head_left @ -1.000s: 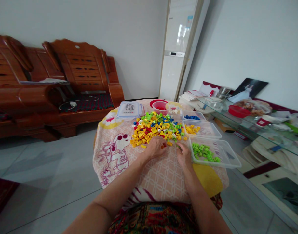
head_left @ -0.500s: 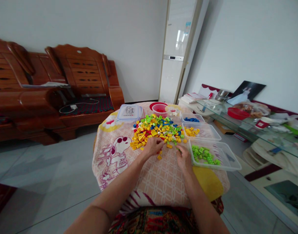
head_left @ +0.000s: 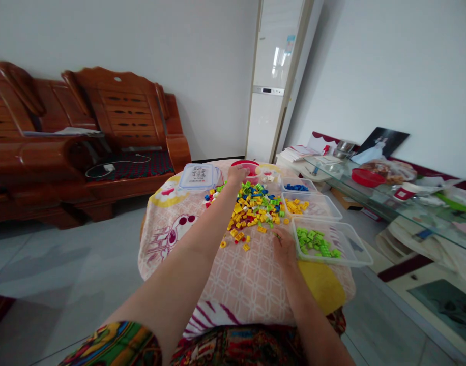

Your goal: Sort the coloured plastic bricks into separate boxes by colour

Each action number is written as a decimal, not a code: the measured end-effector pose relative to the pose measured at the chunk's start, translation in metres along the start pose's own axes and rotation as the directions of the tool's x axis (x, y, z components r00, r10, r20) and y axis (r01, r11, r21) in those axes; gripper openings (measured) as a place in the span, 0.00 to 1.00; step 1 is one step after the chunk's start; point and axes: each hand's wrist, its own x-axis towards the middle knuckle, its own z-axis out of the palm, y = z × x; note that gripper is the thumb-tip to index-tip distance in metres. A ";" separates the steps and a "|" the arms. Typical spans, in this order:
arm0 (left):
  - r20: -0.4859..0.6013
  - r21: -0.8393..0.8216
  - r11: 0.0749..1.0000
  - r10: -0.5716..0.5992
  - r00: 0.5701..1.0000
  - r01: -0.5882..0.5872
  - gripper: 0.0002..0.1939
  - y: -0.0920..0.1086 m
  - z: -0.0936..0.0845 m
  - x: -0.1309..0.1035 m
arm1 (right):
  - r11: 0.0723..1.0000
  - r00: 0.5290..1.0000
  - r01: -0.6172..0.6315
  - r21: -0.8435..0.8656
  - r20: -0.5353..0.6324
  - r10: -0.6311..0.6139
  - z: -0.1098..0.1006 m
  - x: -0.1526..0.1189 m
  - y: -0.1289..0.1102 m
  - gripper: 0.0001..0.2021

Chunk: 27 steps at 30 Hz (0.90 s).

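Note:
My left hand (head_left: 237, 174) reaches over the far side of the brick pile, at the left edge of a round container with a red inside (head_left: 252, 172); what its fingers hold, if anything, is too small to tell. My right hand (head_left: 283, 245) rests on the cloth near the pile's front right, its fingers closed round something small and dark green. Mixed bricks (head_left: 252, 206) lie heaped between the hands, partly behind my left forearm. On the right, clear boxes hold blue bricks (head_left: 296, 187), yellow bricks (head_left: 297, 206) and green bricks (head_left: 316, 241).
A clear lidded box (head_left: 197, 176) lies at the table's far left. The round table has a patterned cloth (head_left: 252, 284). A cluttered glass-topped stand (head_left: 378, 195) runs along the right. Wooden chairs (head_left: 122, 114) and a tall white air conditioner (head_left: 269, 101) stand behind.
My left hand has moved from the front of the pile forward to the round container. My right hand stays nearly in place. The view has shifted slightly.

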 end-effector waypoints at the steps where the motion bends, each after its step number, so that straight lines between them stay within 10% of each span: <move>1: 0.003 0.027 1.000 0.008 1.000 -0.008 0.03 -0.004 -0.005 -0.006 | 1.000 1.000 0.001 0.002 0.001 -0.001 0.000 0.000 0.000 0.17; 9: 0.322 0.422 0.898 -0.019 0.946 -0.125 0.14 -0.032 -0.078 -0.104 | 1.000 1.000 -0.022 0.013 0.005 0.022 -0.002 -0.001 -0.004 0.16; 19: 0.771 0.625 0.348 -0.137 0.622 -0.699 0.09 -0.019 -0.101 -0.156 | 1.000 1.000 -0.005 -0.006 0.015 0.005 -0.004 0.001 -0.007 0.15; 27: 0.704 0.702 0.276 -0.130 0.698 -0.657 0.07 -0.033 -0.096 -0.160 | 1.000 1.000 -0.008 -0.002 0.016 0.008 -0.005 0.000 -0.008 0.15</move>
